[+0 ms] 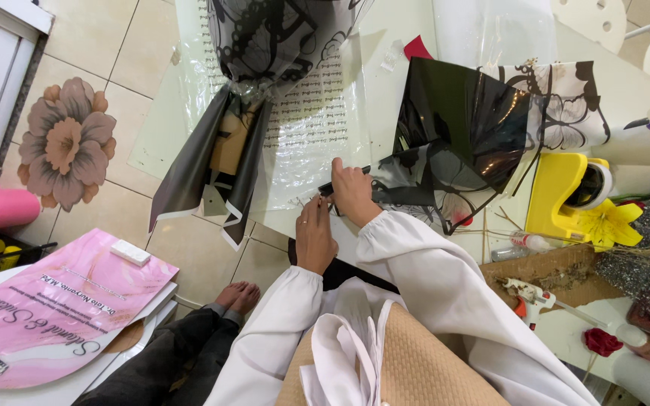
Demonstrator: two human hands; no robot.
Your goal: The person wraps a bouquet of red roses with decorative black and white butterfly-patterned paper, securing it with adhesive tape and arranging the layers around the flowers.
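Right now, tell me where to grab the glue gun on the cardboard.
Take the glue gun by its orange-and-white handle, coming from above. It lies flat on the cardboard with its nozzle end pointing away toward the dried stems, so the handle is the free, safer part, I'd judge.

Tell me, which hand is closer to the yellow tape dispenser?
The right hand. It rests on the clear wrapping sheet, with the yellow tape dispenser off to its right. The left hand sits farther away, nearer the table edge.
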